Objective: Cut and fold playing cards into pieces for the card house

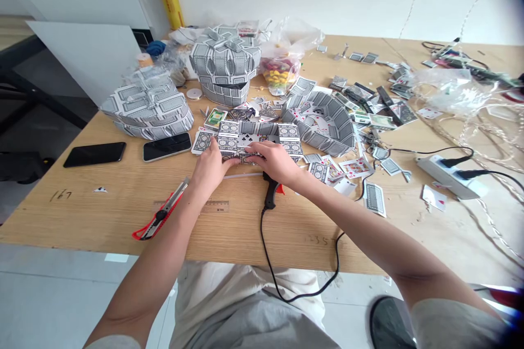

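Observation:
A small open box made of patterned playing cards (290,132) lies on the table before me, card faces showing inside it. At its near left corner my left hand (209,164) grips it, thumb along the front wall. My right hand (272,159) pinches the near wall around its middle, fingers over the top edge; that part of the wall is partly hidden. Just below the right hand rests a black glue gun (270,194) with a red trigger, its nozzle out of sight. A utility knife (161,215) and a clear ruler (216,206) lie near my left forearm.
Left are two phones (95,154) and a lidded card basket (148,109); a taller one (225,62) stands behind. An open card tray (341,133) sits right of the box. Loose cards (374,199), a power strip (452,177) and trailing cords spread rightward.

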A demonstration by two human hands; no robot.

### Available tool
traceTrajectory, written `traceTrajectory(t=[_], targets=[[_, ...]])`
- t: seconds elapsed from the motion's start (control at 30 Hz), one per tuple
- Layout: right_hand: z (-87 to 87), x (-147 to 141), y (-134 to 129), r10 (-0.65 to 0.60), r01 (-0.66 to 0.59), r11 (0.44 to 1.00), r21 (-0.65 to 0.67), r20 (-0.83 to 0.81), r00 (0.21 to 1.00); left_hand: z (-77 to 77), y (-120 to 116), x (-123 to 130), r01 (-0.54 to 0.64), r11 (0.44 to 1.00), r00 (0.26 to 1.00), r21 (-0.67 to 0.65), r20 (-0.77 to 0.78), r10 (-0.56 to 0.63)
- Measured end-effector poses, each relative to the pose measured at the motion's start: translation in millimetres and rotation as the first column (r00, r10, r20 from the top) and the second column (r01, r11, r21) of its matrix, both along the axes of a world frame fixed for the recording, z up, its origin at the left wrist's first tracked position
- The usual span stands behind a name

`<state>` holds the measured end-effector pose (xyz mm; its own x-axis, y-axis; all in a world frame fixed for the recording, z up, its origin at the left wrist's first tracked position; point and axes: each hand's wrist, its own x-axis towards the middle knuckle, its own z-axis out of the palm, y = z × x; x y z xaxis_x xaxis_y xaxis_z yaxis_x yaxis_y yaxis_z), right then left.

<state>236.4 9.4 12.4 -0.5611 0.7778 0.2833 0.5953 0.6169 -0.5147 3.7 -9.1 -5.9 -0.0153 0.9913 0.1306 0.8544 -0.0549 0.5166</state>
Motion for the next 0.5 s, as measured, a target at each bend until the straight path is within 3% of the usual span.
traceTrajectory(t=[0.13,0.3,0.5], targets=[[-0.1,-0.1,0.5,0.011,-0.011,1.0,0.006,-0.017,1.0,0.4,-1.7,-1.3,0.044,0.999,0.999,0.022,0.006,-0.044],[2.0,-0.1,0.5,0.021,-0.021,1.0,0.01,-0.035,0.999,11.4,-9.6,2.2,0.16,0.987,0.986,0.012,-0.053,-0.159],[3.2,-0.4,1.2,0.019,-0.019,1.0,-0.004,-0.054,0.998,9.8,-10.3,6.1,0.147,0.988,0.986,0.057,-0.09,-0.142]])
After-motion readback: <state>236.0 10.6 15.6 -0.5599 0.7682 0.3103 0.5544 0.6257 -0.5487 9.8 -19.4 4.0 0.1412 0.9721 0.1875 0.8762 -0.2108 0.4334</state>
